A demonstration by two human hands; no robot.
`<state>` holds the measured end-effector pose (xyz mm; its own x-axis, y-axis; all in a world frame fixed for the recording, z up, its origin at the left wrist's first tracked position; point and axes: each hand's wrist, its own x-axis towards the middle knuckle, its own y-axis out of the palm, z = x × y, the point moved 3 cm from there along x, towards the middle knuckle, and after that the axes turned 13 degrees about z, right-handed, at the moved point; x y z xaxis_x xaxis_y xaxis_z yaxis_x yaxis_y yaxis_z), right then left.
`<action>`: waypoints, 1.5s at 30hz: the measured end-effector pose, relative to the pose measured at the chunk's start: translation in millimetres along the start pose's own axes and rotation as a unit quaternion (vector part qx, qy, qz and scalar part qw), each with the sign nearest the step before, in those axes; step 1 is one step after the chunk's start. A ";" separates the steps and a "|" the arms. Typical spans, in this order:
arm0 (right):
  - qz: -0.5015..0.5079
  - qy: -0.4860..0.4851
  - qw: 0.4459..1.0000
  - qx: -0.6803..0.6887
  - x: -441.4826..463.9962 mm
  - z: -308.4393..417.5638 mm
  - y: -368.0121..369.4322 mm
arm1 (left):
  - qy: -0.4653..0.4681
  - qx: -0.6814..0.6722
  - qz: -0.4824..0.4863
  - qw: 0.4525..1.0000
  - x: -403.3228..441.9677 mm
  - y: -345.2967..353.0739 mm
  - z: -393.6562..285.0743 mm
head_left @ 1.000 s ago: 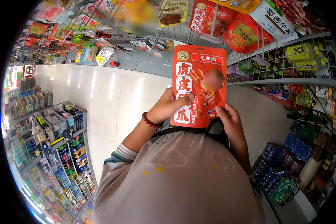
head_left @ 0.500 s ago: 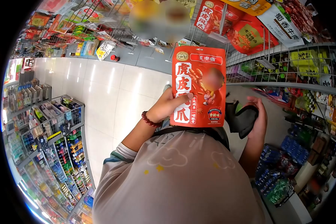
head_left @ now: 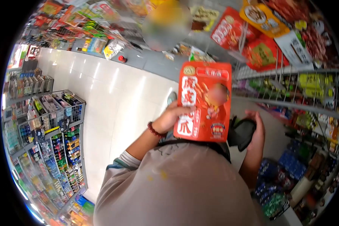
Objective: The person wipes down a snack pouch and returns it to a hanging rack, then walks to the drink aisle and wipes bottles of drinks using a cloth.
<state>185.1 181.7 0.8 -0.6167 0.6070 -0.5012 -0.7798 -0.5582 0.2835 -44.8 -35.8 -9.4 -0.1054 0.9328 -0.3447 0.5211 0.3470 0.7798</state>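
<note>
A red snack pouch [head_left: 205,130] with white Chinese characters and a food picture is upright in front of my belly. My left hand [head_left: 168,121] grips its left side, thumb across the front and the other fingers hidden behind. On that wrist is a dark red bead bracelet [head_left: 154,130]. To the right of the pouch, my right hand [head_left: 257,130] is curled around a black, pouch-like item [head_left: 244,135], whose exact kind I cannot make out. The snack pouch covers part of the space beside it.
Red snack packs [head_left: 265,54] and an orange-yellow pack [head_left: 263,17] hang on a wire rack ahead. Shelves of small goods [head_left: 60,150] line the left. Wrapped bottles [head_left: 290,164] stand low on the right. A red-capped item [head_left: 122,59] sits on the grey ledge [head_left: 150,67].
The snack pouch and both hands sit slightly lower in view, as does the rack ahead. The view has shifted and blurred a little; both hands keep much the same pose.
</note>
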 end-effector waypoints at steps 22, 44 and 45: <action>0.306 0.127 0.915 -0.231 20.3 -23.5 217.3 | 0.054 0.082 0.066 0.993 -64.0 -92.2 -57.0; 0.348 0.125 0.883 -0.290 57.9 -57.7 272.4 | 0.074 0.040 0.026 0.996 -89.1 -165.9 -111.8; 0.348 0.126 0.883 -0.289 59.0 -59.8 273.8 | 0.073 0.040 0.025 0.996 -91.5 -165.9 -114.0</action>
<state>-58.4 30.8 0.0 -0.8245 -0.1020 -0.5567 0.0089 -0.9859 0.1674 -218.1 -167.6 -47.7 -0.1958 0.9552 -0.2221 0.5936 0.2957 0.7485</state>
